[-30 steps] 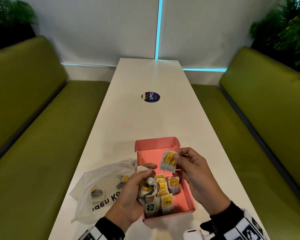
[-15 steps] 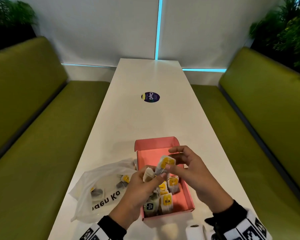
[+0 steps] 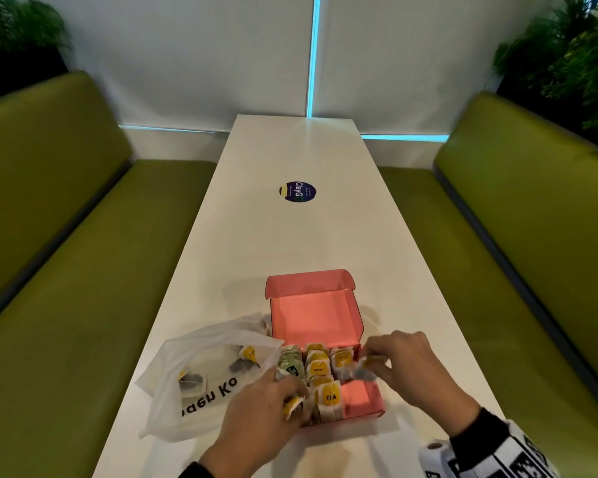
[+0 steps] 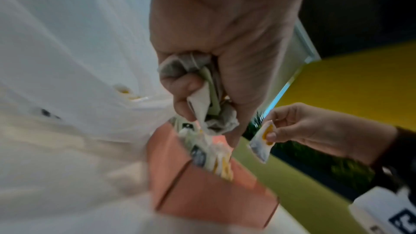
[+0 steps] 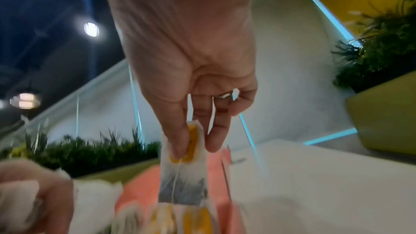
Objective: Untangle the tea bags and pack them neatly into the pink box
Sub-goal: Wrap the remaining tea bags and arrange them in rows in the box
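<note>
Here, the right hand pinches one tea bag by its yellow-tagged top between thumb and forefinger; other fingers loosely curled. Bag hangs upright over the right row of the pink box, just above the bags already standing there; contact unclear. Left hand is fisted around a crumpled clump of tea bags, paper and a green tag bulging between thumb and fingers, held at the box's near left corner. Box sits open on the white worktop, lid flap standing at its far side. Inside, packed bags stand in rows: green-tagged on the left, yellow-tagged in the middle and right; near right corner bare pink. White plastic bag lies just left of the box, touching it, with a few loose tea bags inside.
</note>
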Available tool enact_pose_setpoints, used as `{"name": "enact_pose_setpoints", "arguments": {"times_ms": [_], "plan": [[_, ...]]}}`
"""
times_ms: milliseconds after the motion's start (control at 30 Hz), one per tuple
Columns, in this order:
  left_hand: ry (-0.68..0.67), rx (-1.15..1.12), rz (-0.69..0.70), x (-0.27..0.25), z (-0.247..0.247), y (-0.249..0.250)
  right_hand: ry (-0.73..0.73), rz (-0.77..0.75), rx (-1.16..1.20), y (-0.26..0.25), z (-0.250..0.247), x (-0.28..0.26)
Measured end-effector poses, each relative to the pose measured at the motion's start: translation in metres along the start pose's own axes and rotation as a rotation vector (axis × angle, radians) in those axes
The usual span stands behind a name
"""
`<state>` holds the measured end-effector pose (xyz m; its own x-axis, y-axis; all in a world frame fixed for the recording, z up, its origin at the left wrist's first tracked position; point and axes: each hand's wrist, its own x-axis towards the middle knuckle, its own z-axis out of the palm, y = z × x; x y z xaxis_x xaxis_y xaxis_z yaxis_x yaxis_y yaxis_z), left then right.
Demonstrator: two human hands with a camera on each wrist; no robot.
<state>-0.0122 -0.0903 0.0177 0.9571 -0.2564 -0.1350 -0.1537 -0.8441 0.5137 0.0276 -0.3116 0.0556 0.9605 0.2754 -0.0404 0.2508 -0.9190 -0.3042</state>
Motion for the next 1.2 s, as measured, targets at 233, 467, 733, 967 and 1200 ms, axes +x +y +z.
{"name": "enact_pose_setpoints", "arguments": {"times_ms": [233,467,733,967,1200], "plan": [[-0.104,0.263,0.061,-0.009,0.013,0.001,-0.14,0.001,-0.154,0.001,0.037,-0.001],[-0.172,0.344,0.074,-0.008,0.015,0.002,0.039,-0.017,-0.086,0.002,0.064,0.021],[-0.181,0.341,0.072,-0.009,0.013,0.004,0.281,0.124,0.095,0.009,0.079,0.012],[-0.186,0.339,0.068,-0.01,0.012,0.004,0.195,0.271,0.034,0.011,0.083,-0.01],[-0.183,0.352,0.084,-0.009,0.013,0.004,0.126,0.366,-0.061,0.004,0.103,0.006]]}}
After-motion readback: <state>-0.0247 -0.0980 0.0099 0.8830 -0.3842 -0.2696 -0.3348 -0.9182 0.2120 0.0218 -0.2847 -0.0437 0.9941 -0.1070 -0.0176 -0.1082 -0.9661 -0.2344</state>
